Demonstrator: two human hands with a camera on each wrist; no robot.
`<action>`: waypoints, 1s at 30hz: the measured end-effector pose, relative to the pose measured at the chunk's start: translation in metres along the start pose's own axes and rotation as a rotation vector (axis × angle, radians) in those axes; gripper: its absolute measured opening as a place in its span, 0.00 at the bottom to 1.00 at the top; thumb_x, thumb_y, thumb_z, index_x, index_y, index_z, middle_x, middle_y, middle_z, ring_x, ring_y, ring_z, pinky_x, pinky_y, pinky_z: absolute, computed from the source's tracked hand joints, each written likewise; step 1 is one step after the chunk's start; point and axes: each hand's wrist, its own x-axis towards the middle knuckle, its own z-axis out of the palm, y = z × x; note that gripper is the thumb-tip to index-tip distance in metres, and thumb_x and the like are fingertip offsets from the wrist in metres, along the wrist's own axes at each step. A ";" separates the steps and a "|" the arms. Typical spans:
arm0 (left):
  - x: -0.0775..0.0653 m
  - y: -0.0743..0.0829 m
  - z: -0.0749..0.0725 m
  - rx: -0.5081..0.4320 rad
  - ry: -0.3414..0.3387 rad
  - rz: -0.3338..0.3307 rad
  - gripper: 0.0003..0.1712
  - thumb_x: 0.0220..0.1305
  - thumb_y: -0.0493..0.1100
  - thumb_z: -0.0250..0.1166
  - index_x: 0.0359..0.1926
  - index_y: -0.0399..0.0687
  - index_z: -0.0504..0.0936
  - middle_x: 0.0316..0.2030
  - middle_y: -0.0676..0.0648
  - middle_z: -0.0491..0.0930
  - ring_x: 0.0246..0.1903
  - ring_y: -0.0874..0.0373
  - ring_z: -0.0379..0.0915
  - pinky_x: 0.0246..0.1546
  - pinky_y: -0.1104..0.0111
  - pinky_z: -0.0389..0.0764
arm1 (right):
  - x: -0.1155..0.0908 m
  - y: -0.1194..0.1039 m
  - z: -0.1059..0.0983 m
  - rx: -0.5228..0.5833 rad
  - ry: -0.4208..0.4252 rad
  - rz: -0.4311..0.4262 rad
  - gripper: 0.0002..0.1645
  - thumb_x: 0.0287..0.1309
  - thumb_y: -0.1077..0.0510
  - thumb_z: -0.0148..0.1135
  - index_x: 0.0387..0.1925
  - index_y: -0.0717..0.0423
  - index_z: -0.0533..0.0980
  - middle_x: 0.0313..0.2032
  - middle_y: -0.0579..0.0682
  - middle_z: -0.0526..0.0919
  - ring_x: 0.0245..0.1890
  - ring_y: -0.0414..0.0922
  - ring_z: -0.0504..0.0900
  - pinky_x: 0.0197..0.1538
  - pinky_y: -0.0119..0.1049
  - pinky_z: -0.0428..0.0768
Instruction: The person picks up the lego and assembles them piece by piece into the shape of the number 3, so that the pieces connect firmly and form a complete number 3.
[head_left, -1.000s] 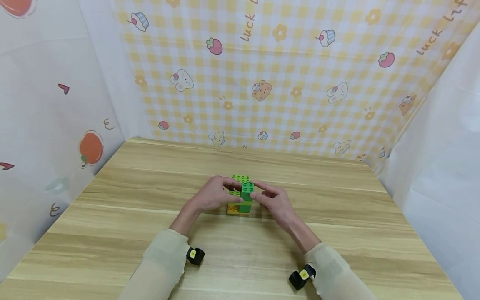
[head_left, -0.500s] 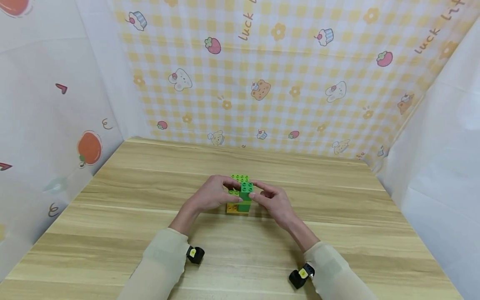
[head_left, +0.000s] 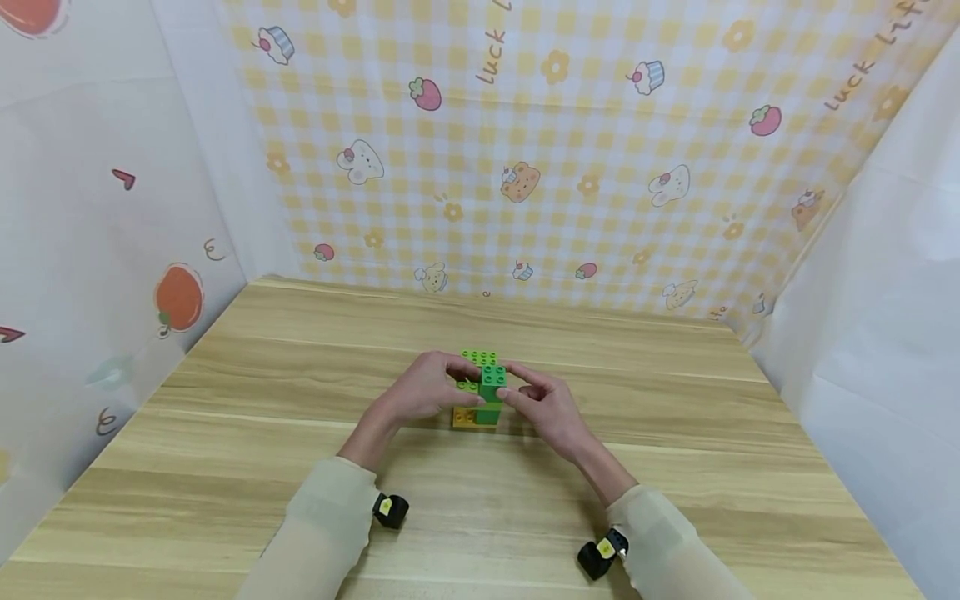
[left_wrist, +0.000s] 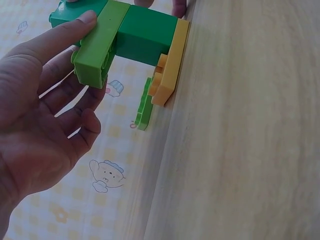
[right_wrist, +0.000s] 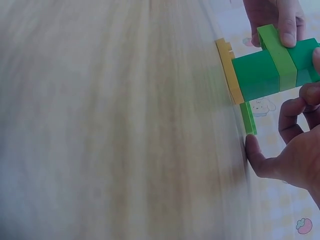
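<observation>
Toy building blocks stand stacked mid-table: a yellow-orange base (left_wrist: 172, 60), a dark green block (left_wrist: 142, 32), a light green brick (left_wrist: 95, 56) jutting leftward, and another dark green block (head_left: 492, 379) on top. My left hand (head_left: 427, 387) pinches the light green brick, thumb on its near face and fingers behind. From the other side my right hand (head_left: 551, 408) pinches the top dark green block between thumb and index finger. Its lower fingers are bent beneath in the right wrist view. Behind the stack lies a light green studded plate (head_left: 480, 356), low by the table.
The wood-grain table (head_left: 300, 350) extends around the stack. At its back hangs a yellow checked cloth (head_left: 480, 108) with cartoon prints. White printed sheets (head_left: 90, 208) close off the sides. A small black camera is strapped at each wrist.
</observation>
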 end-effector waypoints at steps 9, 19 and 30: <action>-0.001 -0.003 0.000 -0.017 0.001 -0.016 0.24 0.59 0.50 0.79 0.55 0.46 0.89 0.49 0.48 0.86 0.48 0.53 0.76 0.49 0.61 0.78 | 0.001 0.001 0.001 -0.001 0.002 0.004 0.31 0.72 0.51 0.68 0.72 0.49 0.75 0.18 0.43 0.64 0.18 0.38 0.60 0.24 0.30 0.61; 0.000 -0.003 0.002 -0.017 -0.012 -0.027 0.24 0.58 0.48 0.79 0.54 0.46 0.89 0.45 0.48 0.84 0.45 0.53 0.76 0.45 0.62 0.78 | -0.001 0.005 0.002 0.054 0.036 0.043 0.32 0.68 0.52 0.71 0.71 0.51 0.77 0.19 0.42 0.65 0.20 0.39 0.62 0.26 0.31 0.64; 0.000 0.000 0.000 0.000 -0.016 0.000 0.24 0.58 0.49 0.79 0.54 0.45 0.89 0.45 0.48 0.85 0.44 0.54 0.75 0.45 0.63 0.77 | 0.000 0.004 0.001 0.133 0.054 0.042 0.31 0.70 0.54 0.70 0.70 0.56 0.77 0.21 0.42 0.68 0.22 0.38 0.62 0.27 0.31 0.64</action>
